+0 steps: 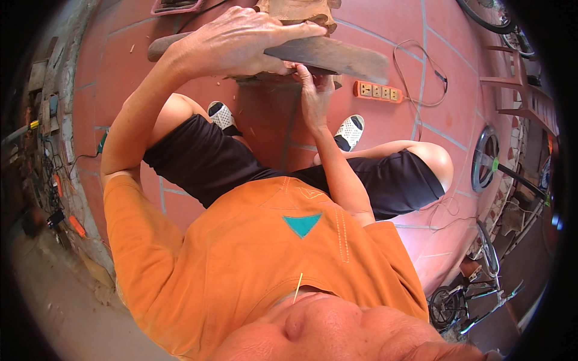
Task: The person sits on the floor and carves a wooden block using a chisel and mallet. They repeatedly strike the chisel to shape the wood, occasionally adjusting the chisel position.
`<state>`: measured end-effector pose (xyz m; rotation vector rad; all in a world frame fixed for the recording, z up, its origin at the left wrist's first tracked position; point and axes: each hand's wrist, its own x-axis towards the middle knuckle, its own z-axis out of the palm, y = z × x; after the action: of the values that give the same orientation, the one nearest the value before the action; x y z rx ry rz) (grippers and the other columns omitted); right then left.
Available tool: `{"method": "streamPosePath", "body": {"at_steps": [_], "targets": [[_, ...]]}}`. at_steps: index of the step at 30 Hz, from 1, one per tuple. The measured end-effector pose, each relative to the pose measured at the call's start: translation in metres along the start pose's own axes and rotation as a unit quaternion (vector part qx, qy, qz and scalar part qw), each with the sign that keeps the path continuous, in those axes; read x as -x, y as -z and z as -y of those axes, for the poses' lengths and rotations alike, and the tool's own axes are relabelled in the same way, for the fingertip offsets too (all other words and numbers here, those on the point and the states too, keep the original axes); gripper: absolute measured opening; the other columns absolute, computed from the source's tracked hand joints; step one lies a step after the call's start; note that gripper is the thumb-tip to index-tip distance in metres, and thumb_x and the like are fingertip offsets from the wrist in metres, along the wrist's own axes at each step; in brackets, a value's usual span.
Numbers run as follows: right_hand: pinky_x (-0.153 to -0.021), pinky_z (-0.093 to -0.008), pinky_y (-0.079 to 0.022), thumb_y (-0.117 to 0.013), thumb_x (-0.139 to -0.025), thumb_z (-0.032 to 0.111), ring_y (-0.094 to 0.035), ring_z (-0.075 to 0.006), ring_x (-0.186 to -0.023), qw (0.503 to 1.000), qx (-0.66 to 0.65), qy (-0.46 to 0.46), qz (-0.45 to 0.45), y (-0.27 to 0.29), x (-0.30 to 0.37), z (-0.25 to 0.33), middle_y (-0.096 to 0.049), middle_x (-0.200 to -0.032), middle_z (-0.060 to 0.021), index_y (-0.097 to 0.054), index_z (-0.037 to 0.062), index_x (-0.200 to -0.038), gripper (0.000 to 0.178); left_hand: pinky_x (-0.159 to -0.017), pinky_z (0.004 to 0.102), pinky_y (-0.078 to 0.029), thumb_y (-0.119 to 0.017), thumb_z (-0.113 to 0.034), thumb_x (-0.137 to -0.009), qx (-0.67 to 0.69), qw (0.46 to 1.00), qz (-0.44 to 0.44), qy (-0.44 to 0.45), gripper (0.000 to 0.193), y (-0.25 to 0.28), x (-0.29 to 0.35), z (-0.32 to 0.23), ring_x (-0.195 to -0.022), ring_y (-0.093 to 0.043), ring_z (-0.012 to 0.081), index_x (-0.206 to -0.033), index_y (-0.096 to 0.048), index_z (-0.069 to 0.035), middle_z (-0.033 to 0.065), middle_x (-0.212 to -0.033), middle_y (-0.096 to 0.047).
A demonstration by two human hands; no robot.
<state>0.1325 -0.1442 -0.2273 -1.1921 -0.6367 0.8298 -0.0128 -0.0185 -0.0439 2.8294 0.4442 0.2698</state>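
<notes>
My left hand [241, 39] reaches across the top and grips a flat, dark grey-brown bar [337, 55], one finger stretched along its upper edge. The bar's right end is smeared by motion; whether it is wood or metal I cannot tell. Just under it, my right hand [316, 96] is closed, thumb up, at a thin dark edge whose kind is hidden. Behind both hands stands a carved, light-brown wooden piece [298, 9], mostly covered by the bar. A rounded brown end [161, 48] shows left of my left wrist; whether it joins the bar is hidden.
An orange power strip [378, 91] lies on the red tiled floor right of my hands, its cable [445, 90] looping beyond. A pink tray [176, 6] is at the top left. My white shoes [349, 132] are below. A red chair [524, 90] and a bicycle [475, 301] stand at the right.
</notes>
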Motion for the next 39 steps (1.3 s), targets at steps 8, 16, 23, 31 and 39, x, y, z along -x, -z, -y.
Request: {"method": "streamPosePath", "body": {"at_steps": [8,16,23,31,39], "targets": [[-0.079,-0.0302,-0.06,-0.067,-0.099,0.004,-0.07,-0.0164,-0.093,1.0,-0.017,0.012,-0.017,0.0,0.0,-0.001,-0.071,-0.102,-0.0097,-0.062,-0.0031,-0.114,0.017,-0.098,0.0457,-0.052,-0.076,-0.044,-0.082,0.079,0.995,0.056,0.019,0.077,-0.008,-0.009,-0.006,-0.106,-0.069,0.0351,-0.153,-0.05,-0.029,0.0167,-0.113,-0.074],[-0.082,-0.0314,-0.063,-0.065,-0.101,0.006,-0.074,-0.0233,-0.098,0.974,-0.167,-0.149,-0.03,0.01,-0.007,0.003,-0.071,-0.106,-0.0128,-0.055,0.0033,-0.119,0.021,-0.089,0.0449,-0.054,-0.073,-0.027,-0.089,0.018,0.989,0.098,0.107,0.072,0.036,-0.002,0.018,-0.101,-0.07,0.0402,-0.154,-0.046,-0.01,0.0249,-0.117,-0.07],[-0.083,-0.0297,-0.062,-0.067,-0.101,0.007,-0.071,-0.0178,-0.102,0.989,-0.137,-0.059,-0.007,-0.002,-0.023,0.01,-0.069,-0.107,-0.0088,-0.056,0.005,-0.119,0.021,-0.092,0.0475,-0.054,-0.079,-0.025,-0.08,0.038,0.988,-0.002,0.153,0.083,0.059,0.016,0.02,-0.103,-0.069,0.0434,-0.154,-0.046,-0.008,0.0278,-0.123,-0.068],[-0.077,-0.0298,-0.061,-0.065,-0.102,0.007,-0.071,-0.0157,-0.086,0.998,-0.015,-0.026,0.058,-0.003,-0.018,0.001,-0.068,-0.104,-0.0089,-0.056,0.0036,-0.115,0.017,-0.086,0.0486,-0.054,-0.079,-0.022,-0.08,0.02,0.987,0.021,0.157,0.082,0.054,0.028,0.025,-0.096,-0.069,0.0435,-0.154,-0.045,-0.01,0.0271,-0.112,-0.07],[-0.083,-0.0332,-0.061,-0.064,-0.102,0.007,-0.072,-0.0196,-0.099,0.995,-0.055,-0.043,0.074,0.001,-0.019,0.02,-0.067,-0.104,-0.0077,-0.054,0.0054,-0.117,0.018,-0.084,0.0499,-0.053,-0.079,-0.022,-0.081,0.002,0.989,-0.003,0.147,0.081,0.055,0.029,0.026,-0.093,-0.069,0.0444,-0.154,-0.046,-0.013,0.0275,-0.106,-0.07]]}}
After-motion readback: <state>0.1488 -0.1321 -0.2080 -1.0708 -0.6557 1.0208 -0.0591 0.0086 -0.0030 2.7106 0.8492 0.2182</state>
